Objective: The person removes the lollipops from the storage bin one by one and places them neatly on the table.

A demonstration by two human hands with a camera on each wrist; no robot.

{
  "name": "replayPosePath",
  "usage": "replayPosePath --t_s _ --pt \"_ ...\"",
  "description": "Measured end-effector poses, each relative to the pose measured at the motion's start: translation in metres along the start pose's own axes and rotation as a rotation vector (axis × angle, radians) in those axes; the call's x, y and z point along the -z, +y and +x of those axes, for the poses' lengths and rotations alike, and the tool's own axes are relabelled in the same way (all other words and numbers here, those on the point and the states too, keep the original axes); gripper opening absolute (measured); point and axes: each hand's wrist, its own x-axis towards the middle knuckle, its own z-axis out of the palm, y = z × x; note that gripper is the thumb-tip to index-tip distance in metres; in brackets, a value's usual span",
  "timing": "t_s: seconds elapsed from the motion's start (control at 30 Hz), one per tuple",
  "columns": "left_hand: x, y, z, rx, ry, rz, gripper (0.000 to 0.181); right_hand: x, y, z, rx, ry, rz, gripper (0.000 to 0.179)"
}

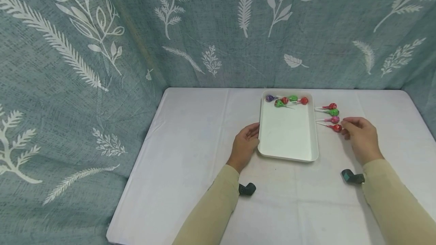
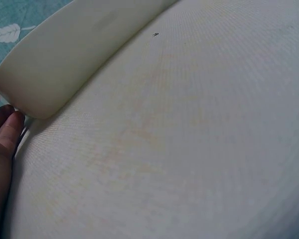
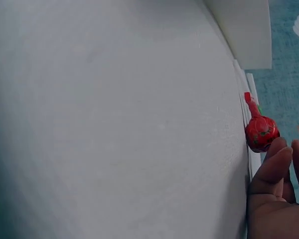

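A white rectangular tray [image 1: 287, 131] lies on the table with several wrapped lollipops, purple, green [image 1: 279, 103] and red [image 1: 304, 101], along its far end. My left hand [image 1: 244, 144] is at the tray's left side, fingertips against the outer wall [image 2: 45, 74]. Right of the tray lie a red lollipop [image 1: 332, 106], a green lollipop [image 1: 334, 112], a pink lollipop [image 1: 335, 119] and a nearer red lollipop [image 1: 337, 128], their sticks toward the tray. My right hand [image 1: 362, 139] has its thumb and fingertips at the nearer red lollipop's candy end, which shows uncovered in the right wrist view.
White cloth [image 1: 190, 135] covers the table. A blue-green curtain [image 1: 218, 29] with white leaf prints hangs behind it and on the left. Dark devices are worn at the left wrist [image 1: 247, 189] and right wrist [image 1: 352, 177].
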Motion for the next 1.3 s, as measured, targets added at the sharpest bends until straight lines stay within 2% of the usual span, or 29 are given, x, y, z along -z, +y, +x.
replayPosePath --t_s 0.2,0.3,0.57,0.7,0.87,1.13,1.3 --pt "0.000 -0.001 0.001 -0.010 -0.007 0.007 0.056 0.002 -0.009 -0.001 -0.016 -0.014 -0.010 0.048" --pt "0.000 -0.002 0.001 -0.005 -0.005 0.008 0.056 0.003 -0.013 -0.001 -0.010 -0.018 -0.016 0.050" --pt "0.000 -0.003 0.003 -0.004 -0.005 0.002 0.056 -0.004 -0.026 0.003 0.068 0.010 0.021 0.028" --pt "0.001 -0.003 0.002 -0.006 -0.007 -0.005 0.056 -0.012 -0.034 0.003 0.117 0.011 0.034 0.029" --pt "0.001 -0.003 0.001 -0.010 -0.008 -0.005 0.056 -0.025 -0.043 0.002 0.135 -0.014 0.034 0.033" --pt "0.001 -0.003 0.001 -0.009 -0.006 -0.014 0.056 -0.049 -0.061 0.000 0.177 -0.058 -0.055 0.049" --pt "0.002 -0.004 0.001 -0.007 -0.005 -0.006 0.056 -0.062 -0.070 0.001 0.199 -0.086 -0.051 0.049"
